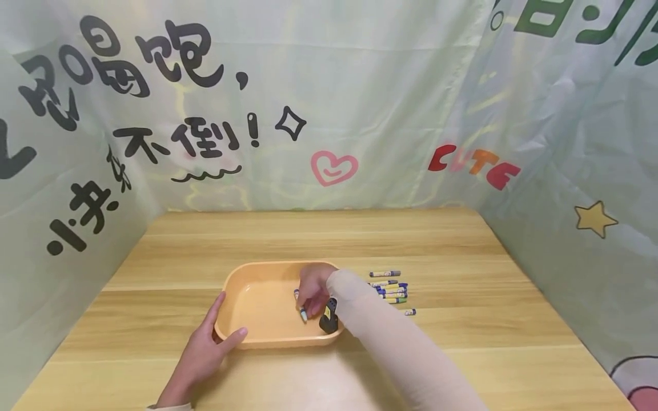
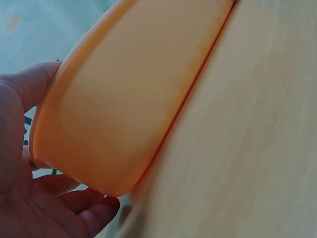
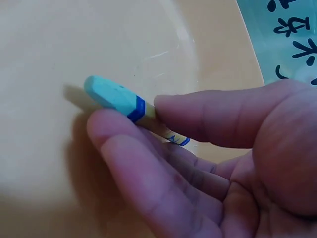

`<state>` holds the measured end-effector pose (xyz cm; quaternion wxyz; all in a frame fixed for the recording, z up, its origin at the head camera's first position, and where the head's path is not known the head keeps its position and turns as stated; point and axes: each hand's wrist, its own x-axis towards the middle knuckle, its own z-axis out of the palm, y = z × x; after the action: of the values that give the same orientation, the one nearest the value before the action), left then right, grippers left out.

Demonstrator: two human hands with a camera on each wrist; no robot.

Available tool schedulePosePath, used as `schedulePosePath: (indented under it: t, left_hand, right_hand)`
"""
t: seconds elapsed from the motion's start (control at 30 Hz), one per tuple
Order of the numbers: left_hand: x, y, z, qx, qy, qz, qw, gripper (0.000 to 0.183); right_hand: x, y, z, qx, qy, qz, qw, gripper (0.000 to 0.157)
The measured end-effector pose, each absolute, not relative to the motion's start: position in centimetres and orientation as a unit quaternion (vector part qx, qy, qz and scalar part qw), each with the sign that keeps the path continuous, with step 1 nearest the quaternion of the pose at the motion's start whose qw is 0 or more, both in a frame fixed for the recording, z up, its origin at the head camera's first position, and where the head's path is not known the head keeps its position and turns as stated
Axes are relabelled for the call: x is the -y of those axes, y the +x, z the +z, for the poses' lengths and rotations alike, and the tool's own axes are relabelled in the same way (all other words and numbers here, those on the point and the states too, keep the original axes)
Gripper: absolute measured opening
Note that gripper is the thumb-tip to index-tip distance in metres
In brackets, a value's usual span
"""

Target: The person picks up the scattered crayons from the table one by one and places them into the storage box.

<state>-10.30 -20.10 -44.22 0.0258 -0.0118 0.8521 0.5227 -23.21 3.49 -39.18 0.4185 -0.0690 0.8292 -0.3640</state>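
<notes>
One slim turquoise paper-wrapped crayon (image 1: 303, 313), lower centre of the head view: right hand (image 1: 315, 290) pinches it; left hand (image 1: 204, 346) grips rounded orange plastic tray (image 1: 262, 317). Likely light, brittle; hold its middle.

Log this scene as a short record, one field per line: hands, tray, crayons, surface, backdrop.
Left hand: grips the tray's left end, thumb over the rim
Right hand: pinches a turquoise crayon over the tray's floor
Tray: orange, shallow, rounded corners, flat on the table
Loose crayons: several, right of the tray, some partly hidden by the right sleeve
Surface: wood-grain table
Backdrop: pale cloth with lettering, a pink heart and a yellow star
</notes>
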Motion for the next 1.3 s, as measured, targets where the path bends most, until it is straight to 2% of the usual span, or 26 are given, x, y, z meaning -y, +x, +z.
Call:
schedulePosePath:
  t: [0.53,0.77,0.93,1.13,1.3]
  left_hand:
    - [20.0,-10.3,-44.3,-0.855,-0.014,0.518,0.028,0.094]
    - [20.2,-10.3,-44.4,-0.859,-0.014,0.511,0.031,0.095]
    - [20.1,-10.4,-44.4,-0.860,-0.014,0.510,0.033,0.095]
    - [20.1,-10.5,-44.4,-0.863,-0.024,0.503,0.038,0.096]
    - [20.2,-10.4,-44.5,-0.862,-0.015,0.505,0.030,0.095]
  right_hand:
    - [-3.5,-23.1,-39.2,-0.839,-0.073,-0.344,0.416,0.013]
    - [-3.6,-22.9,-38.5,-0.869,-0.092,-0.299,0.383,0.014]
    - [-4.3,-23.3,-37.5,-0.874,-0.116,-0.300,0.364,0.027]
    - [-5.9,-24.0,-35.9,-0.866,-0.124,-0.355,0.330,0.015]
    - [-8.1,-24.6,-34.7,-0.858,-0.136,-0.398,0.296,0.016]
